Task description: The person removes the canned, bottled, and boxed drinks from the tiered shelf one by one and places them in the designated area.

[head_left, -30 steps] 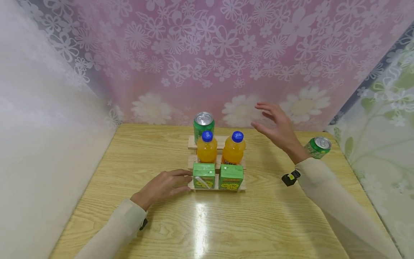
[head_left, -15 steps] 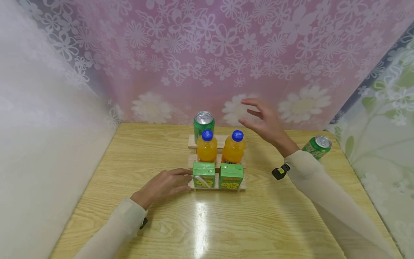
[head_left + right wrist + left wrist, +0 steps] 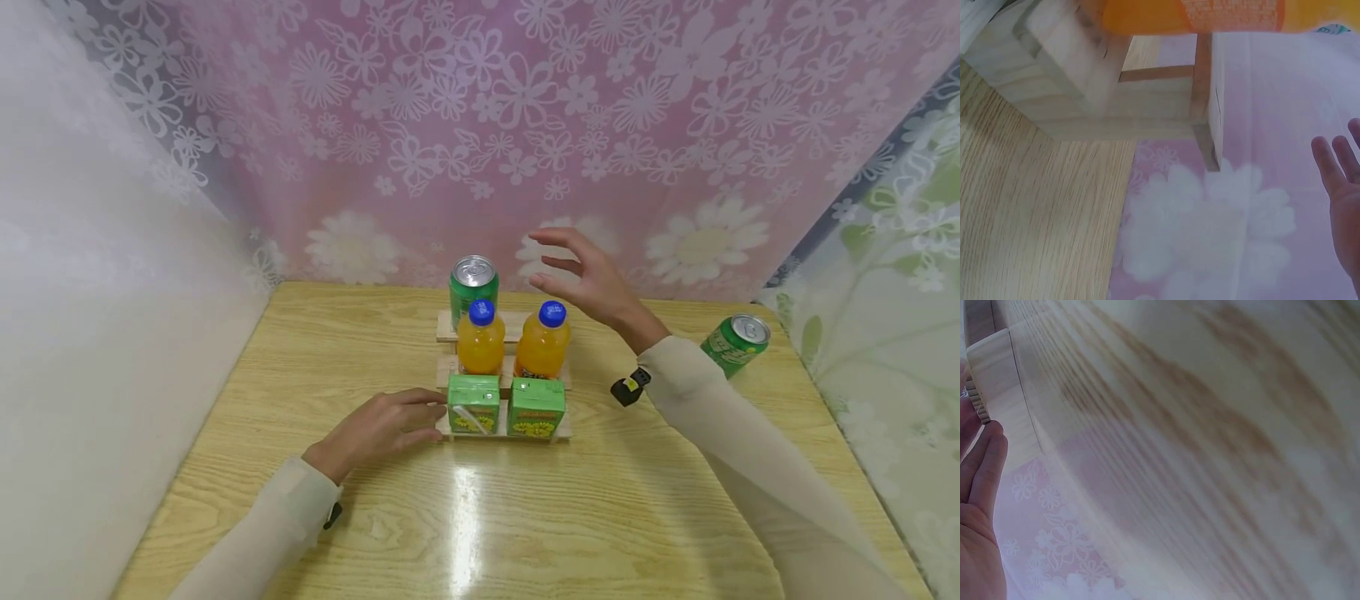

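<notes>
R hand point(image 3: 585, 279), fingers parted, nothing held, shifts left nr far tier of rack point(image 3: 513, 327), apparent focus; L hand point(image 3: 381, 429), fingers extended, at near-left edge; lone can point(image 3: 733, 343) far right on bench point(image 3: 360, 542).

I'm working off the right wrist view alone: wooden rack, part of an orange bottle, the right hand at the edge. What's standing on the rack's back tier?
Observer: A green can, at the left side of the back tier.
Operator: Any other can about?
Observer: Yes, a second can, on the table to the right of the rack.
Operator: And where's the left hand?
Observer: The left hand is at the rack's left end, beside the left green carton.
</notes>
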A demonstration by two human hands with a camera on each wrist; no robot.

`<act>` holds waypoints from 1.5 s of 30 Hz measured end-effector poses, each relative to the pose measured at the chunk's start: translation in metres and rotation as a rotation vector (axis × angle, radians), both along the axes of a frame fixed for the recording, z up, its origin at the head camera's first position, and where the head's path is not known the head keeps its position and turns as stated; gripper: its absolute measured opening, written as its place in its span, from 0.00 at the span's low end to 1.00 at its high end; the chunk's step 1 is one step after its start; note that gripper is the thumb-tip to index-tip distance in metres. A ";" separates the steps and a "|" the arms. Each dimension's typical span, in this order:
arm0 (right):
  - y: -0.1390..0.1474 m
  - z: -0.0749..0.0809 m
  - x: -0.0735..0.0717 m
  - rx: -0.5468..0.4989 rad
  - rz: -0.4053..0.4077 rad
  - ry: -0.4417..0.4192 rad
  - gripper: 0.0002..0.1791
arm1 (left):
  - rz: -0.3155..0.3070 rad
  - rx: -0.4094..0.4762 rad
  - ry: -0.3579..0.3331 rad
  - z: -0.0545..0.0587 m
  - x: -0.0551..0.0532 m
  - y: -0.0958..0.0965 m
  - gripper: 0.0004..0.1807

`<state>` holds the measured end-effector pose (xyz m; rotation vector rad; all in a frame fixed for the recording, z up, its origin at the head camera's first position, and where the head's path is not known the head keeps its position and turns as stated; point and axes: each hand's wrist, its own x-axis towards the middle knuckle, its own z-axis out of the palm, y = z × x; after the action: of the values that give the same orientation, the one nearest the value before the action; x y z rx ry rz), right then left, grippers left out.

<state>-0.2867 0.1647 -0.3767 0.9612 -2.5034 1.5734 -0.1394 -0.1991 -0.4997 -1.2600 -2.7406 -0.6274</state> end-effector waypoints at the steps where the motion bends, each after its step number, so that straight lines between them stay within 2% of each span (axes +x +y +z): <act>1: -0.002 0.000 -0.001 -0.004 0.012 -0.007 0.34 | -0.002 0.000 0.002 0.001 0.000 0.000 0.19; 15: -0.022 0.008 -0.010 -0.026 0.191 -0.128 0.38 | -0.017 0.004 0.011 0.002 0.000 0.000 0.19; 30: -0.040 0.016 -0.019 0.037 0.372 -0.184 0.38 | -0.007 0.006 0.002 0.002 0.000 -0.001 0.19; 35: -0.044 0.016 -0.023 0.055 0.414 -0.219 0.40 | 0.003 -0.025 -0.003 -0.001 -0.001 -0.002 0.20; 41: -0.047 0.015 -0.026 0.087 0.434 -0.291 0.47 | -0.016 -0.004 0.014 -0.001 -0.001 -0.002 0.20; 45: -0.050 0.015 -0.028 0.117 0.443 -0.318 0.46 | -0.017 0.003 0.011 0.000 -0.001 -0.002 0.19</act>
<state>-0.3148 0.1150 -0.3622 1.4728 -2.7557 1.8367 -0.1408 -0.2011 -0.5000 -1.2831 -2.7225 -0.6238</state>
